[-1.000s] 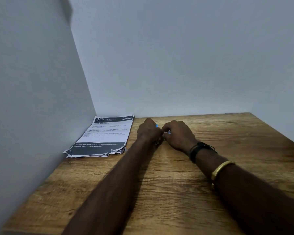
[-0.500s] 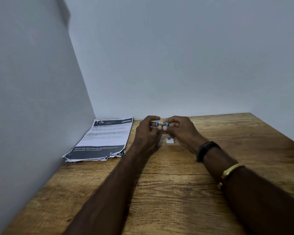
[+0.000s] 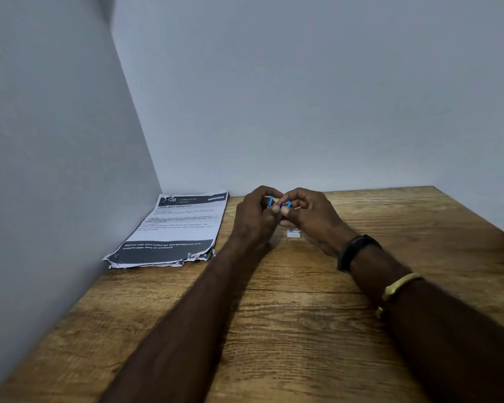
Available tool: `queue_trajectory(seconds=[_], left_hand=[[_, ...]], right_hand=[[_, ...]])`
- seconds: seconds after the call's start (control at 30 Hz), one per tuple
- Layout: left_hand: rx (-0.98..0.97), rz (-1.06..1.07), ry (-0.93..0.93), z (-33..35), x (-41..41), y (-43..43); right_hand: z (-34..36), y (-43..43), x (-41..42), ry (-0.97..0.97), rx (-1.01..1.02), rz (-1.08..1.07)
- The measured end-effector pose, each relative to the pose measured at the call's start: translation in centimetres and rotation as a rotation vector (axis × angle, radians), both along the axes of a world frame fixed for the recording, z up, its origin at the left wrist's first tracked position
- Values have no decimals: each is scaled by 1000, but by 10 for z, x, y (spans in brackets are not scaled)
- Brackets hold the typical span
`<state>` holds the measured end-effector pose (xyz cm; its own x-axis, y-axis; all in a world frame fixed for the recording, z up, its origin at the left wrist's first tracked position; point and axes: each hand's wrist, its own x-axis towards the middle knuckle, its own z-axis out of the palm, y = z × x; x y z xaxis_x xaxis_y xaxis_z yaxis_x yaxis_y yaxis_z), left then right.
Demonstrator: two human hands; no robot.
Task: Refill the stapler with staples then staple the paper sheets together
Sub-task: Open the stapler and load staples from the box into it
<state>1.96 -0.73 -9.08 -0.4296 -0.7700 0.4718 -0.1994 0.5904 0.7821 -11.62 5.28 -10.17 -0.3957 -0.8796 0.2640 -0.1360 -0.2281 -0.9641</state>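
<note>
Up at twelve o'clock on the wooden table (image 3: 274,330), working with both hands raised just off the surface. Pinching a tiny blue stapler (image 3: 279,202) between the two. Gripping its nine o'clock end with the curled fingers and thumb of the left hand (image 3: 255,221), and clamping its three o'clock end with the bent fingertips of the right hand (image 3: 310,216). Showing two blue bits and a glint of metal in the middle, no more. Too small and too covered by fingers to call open or closed.

Down at six o'clock from the stapler, just below the right hand and resting on the table: a small white box (image 3: 293,234). Label too small to read. Touching the hand or not, cannot tell.

Over at ten o'clock, tucked close along the grey left wall (image 3: 56,170): the stack of paper sheets (image 3: 172,228). Lying flat, printed side up, with a dark band across the far end and another across the near end. Ragged and torn along the near edge. Well apart from both hands, untouched.

At four o'clock from the stapler, a black band (image 3: 357,251) round the right wrist, then a gold bangle (image 3: 400,285) further along the forearm. Beyond the table's far edge, at twelve o'clock, a plain grey back wall (image 3: 303,97).
</note>
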Motion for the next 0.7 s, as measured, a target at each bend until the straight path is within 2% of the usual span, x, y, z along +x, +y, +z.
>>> queue_trajectory(seconds=[0.4, 0.7], left_hand=[[-38, 32, 109, -5, -9, 1], [6, -95, 15, -1, 8, -2]], right_hand=[[2, 0, 4, -52, -40, -32], [1, 3, -3, 52, -9, -94]])
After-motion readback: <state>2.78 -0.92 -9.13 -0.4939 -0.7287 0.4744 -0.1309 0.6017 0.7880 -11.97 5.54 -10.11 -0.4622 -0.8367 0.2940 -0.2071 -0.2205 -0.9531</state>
